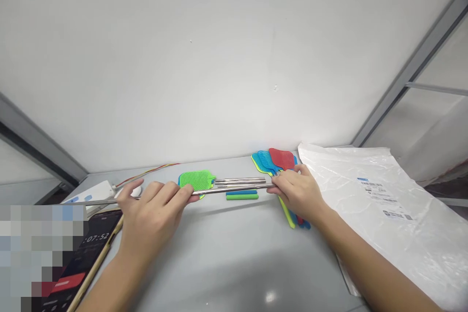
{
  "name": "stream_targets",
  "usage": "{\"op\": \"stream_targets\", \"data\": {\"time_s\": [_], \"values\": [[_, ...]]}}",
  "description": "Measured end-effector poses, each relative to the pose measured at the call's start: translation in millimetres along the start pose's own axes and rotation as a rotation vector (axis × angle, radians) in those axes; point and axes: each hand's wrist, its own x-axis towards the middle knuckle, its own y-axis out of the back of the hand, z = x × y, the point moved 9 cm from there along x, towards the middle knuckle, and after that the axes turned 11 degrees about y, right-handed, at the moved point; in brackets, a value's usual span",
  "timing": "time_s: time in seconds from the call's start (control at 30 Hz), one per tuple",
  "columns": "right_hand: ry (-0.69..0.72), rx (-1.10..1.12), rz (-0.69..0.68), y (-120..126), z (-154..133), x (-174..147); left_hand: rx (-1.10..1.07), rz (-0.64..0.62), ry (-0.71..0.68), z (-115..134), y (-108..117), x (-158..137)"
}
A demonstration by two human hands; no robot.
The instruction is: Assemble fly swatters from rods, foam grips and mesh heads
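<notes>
A long thin metal rod [234,189] stretches across in front of me, raised above the table. My left hand [155,209] is closed around its middle, and the rod runs on past it to the left. Its right end sits between the fingers of my right hand [297,190]; whether anything else is in that grip is hidden. Behind the rod lie loose green fly swatter heads [197,180], several short metal rods [239,181], and a green handle [242,197] with a blue handle [252,192]. Several whole fly swatters [281,158] are stacked partly beneath my right hand.
A white plastic mailing bag [387,204] covers the table's right side. At left are a phone [95,236] showing a timer, a white power strip [91,194] and coloured wires [146,173]. Behind stands a pale wall [234,58], with grey metal posts [409,73] at the sides.
</notes>
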Motion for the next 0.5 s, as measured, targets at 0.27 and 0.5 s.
{"op": "stream_targets", "data": {"time_s": [0.27, 0.5], "values": [[-0.111, 0.057, -0.010, 7.0, 25.0, -12.4, -0.060, 0.016, 0.107, -8.1, 0.0, -3.0], [-0.052, 0.150, -0.041, -6.4, -11.6, 0.0, -0.149, -0.023, 0.092, 19.0, 0.6, -4.7]]}}
